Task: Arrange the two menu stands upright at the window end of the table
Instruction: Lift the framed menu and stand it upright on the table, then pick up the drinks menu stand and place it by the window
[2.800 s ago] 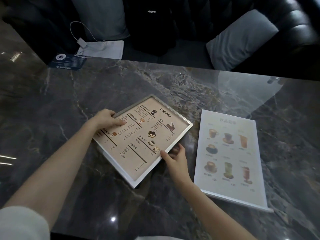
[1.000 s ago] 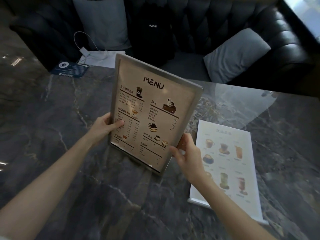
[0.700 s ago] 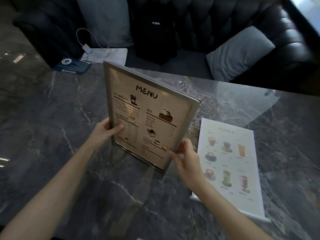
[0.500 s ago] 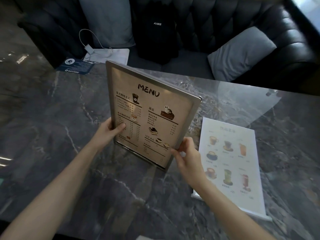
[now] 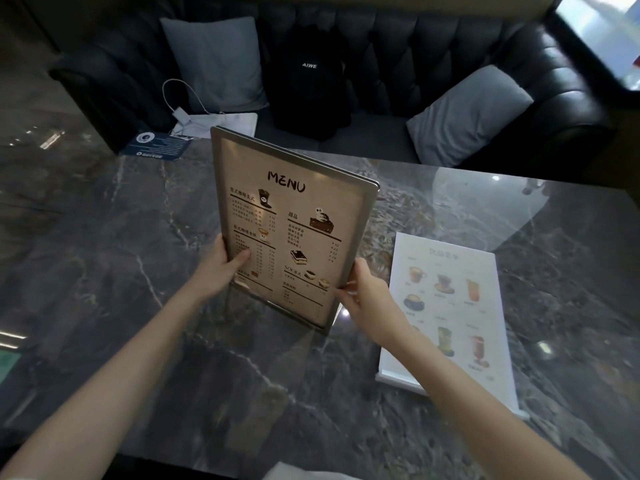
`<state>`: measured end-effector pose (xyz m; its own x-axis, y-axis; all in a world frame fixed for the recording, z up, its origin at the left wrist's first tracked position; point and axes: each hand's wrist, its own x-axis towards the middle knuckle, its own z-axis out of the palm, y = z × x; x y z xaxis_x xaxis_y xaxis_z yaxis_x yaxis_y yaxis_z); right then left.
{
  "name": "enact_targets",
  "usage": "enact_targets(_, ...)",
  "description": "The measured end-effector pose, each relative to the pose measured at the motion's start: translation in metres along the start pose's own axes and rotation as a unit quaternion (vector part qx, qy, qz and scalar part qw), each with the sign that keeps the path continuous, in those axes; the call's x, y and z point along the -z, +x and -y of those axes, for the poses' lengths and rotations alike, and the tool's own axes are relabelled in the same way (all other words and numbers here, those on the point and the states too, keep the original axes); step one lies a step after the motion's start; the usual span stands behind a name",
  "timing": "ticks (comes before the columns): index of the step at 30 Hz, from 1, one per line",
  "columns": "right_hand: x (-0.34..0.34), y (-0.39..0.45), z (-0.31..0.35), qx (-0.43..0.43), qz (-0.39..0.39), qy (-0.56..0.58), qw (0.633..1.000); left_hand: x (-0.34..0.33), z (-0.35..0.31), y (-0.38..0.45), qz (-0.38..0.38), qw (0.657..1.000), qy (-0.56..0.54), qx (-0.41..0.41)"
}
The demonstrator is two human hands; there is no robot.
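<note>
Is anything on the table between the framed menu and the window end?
Yes: the white drinks menu lies flat on the table to the right of the framed menu, toward the window. Both hands hold the framed one.

The tabletop (image 5: pixel 104 237) is showing dark grey marble with pale veins; the framed menu (image 5: pixel 294 216) is looking beige, the flat menu (image 5: pixel 450 306) white.

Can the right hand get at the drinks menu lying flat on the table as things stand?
Probably yes, but not yet: the right hand is gripping the framed menu along with the left hand. The drinks menu lies flat just beside it, with nothing between them on the table.
</note>
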<state>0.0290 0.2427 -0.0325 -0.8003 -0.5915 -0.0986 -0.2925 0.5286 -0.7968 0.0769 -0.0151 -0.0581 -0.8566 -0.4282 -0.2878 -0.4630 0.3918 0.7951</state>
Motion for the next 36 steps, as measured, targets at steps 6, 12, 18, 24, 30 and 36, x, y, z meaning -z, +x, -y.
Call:
enact_targets(6, 0.048, 0.0, 0.007, -0.008, 0.127, -0.141, 0.982, -0.029, -0.045, -0.053, -0.088, 0.927, 0.365, -0.01)
enact_targets(12, 0.105, -0.027, -0.016, -0.071, 0.067, -0.242, 0.965, -0.099, -0.111, -0.106, -0.066, 0.911, 0.348, -0.211)
enact_targets(18, 0.128, -0.073, -0.098, -0.266, -0.043, -0.161, 0.95, -0.192, -0.11, -0.093, 0.017, 0.916, 0.33, -0.229)
enact_targets(24, 0.11, -0.113, -0.174, -0.425, -0.044, -0.033, 0.904, -0.245, -0.076, -0.078, 0.151, 0.928, 0.339, -0.027)
enact_targets(30, 0.108, -0.121, -0.183, -0.451, -0.06, 0.083, 0.887, -0.248, -0.071, -0.067, 0.163, 0.968, 0.182, 0.059)
enact_targets(36, 0.114, -0.121, -0.179, -0.436, -0.046, 0.083, 0.895, -0.24, -0.071, -0.063, 0.163, 0.975, 0.133, 0.069)
